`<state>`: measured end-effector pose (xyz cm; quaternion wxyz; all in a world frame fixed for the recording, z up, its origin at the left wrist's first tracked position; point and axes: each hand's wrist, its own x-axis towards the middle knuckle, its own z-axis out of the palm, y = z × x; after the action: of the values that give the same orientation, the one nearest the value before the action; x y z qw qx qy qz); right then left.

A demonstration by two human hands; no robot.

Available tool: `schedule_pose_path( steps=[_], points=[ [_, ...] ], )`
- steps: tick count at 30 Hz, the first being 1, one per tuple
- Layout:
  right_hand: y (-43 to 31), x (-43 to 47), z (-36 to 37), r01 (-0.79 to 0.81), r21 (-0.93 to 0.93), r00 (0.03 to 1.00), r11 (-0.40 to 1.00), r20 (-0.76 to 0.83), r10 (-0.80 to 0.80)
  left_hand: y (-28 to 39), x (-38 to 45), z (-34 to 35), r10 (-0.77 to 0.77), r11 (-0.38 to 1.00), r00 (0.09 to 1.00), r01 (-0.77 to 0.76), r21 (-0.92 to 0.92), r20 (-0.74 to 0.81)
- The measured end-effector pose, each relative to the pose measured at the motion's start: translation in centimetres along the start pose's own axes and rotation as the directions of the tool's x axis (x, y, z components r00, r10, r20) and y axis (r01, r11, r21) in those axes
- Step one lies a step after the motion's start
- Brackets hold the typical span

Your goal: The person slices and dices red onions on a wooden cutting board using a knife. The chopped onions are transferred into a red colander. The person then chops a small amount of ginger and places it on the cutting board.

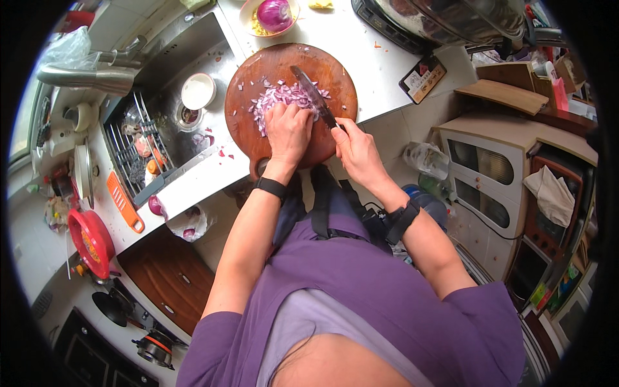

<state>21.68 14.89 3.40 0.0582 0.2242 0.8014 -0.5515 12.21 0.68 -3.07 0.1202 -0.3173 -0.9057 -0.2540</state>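
Observation:
A round wooden cutting board [244, 92] lies on the white counter, its handle towards me. Chopped red onion [275, 96] is heaped at its middle, with small bits scattered around. My right hand [355, 147] grips the handle of a kitchen knife [312, 92], whose dark blade slants up and left over the right side of the heap. My left hand [288, 130] rests on the near part of the onion, left of the blade, fingers bent; whether it pinches any pieces is hidden. Beyond the board, a bowl [245, 19] holds a red onion [274, 15] on yellowish bits.
Left of the board is a steel sink [217, 53] with a small white bowl [198, 91] and a wire rack [140, 126]. An orange grater [121, 198] and a red basin [109, 237] stand further left. A black-edged box [423, 78] lies at the counter's right edge.

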Motion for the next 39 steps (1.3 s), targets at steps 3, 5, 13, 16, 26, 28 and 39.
schedule_pose_path(
  steps=[3,5,13,16,26,28,39],
  points=[
    [1.1,-0.1,0.7,0.097,-0.049,0.995,0.994,-0.027,-0.099,-0.1,-0.1,-0.4,0.0,1.0,0.999,-0.001,-0.031,-0.038],
    [1.3,0.0,0.8,0.139,-0.088,0.989,0.986,-0.027,-0.142,-0.7,-0.1,-1.1,-0.017,0.999,0.997,0.013,-0.053,-0.071],
    [1.1,-0.2,1.5,0.055,0.002,0.998,0.998,-0.041,-0.055,-4.0,-1.3,-4.6,-0.211,0.976,0.967,0.201,-0.081,-0.144],
    [0.1,0.3,0.3,-0.065,0.154,0.997,0.986,0.043,0.059,-5.0,-2.2,-4.3,-0.279,0.956,0.955,0.267,-0.12,-0.096],
    [6.2,1.1,-4.9,-0.275,0.677,0.959,0.682,0.138,0.249,-5.5,-3.3,-2.7,-0.1,0.993,0.989,0.106,-0.052,0.107],
    [6.2,1.4,-4.4,-0.308,0.713,0.95,0.63,0.193,0.246,-5.7,-2.7,-1.7,-0.127,0.992,0.991,0.127,0.0,0.049],
    [4.8,1.0,3.9,-0.431,0.683,0.899,0.59,0.383,0.212,-2.1,-0.2,0.5,-0.31,0.949,0.948,0.304,-0.086,-0.067]
  ],
)
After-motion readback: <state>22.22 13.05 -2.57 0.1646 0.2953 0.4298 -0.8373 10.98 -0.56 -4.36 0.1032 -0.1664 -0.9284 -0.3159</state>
